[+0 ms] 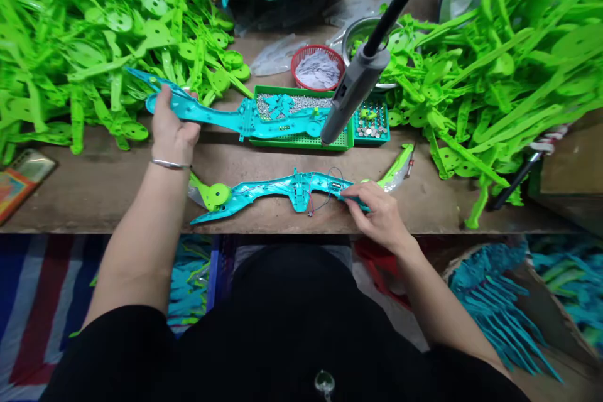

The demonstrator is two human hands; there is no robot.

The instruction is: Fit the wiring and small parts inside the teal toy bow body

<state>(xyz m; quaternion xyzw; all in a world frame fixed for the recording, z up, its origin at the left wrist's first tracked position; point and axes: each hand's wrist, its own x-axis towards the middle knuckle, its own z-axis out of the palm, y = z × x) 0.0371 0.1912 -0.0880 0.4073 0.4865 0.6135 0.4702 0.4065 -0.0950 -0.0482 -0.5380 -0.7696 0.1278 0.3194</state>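
Note:
My left hand [173,132] is closed around the left end of a blue plastic toy bow half [221,117], held above the bench with its other end over the green tray. Nearer to me, a second blue bow half [264,187] lies with its inside facing up, and thin wires and a small dark part show in it. Green limbs [217,196] sit at both of its ends. At its right part, the fingers of my right hand [377,213] are pinched on the shell's edge; they hide what lies under them.
A grey electric screwdriver [351,88] hangs over the green tray [301,143] of screws. Beside it stand a small tray [385,135] of metal discs and a red basket [301,78] of white slips. Green limb piles [117,44] flank the bench [108,182].

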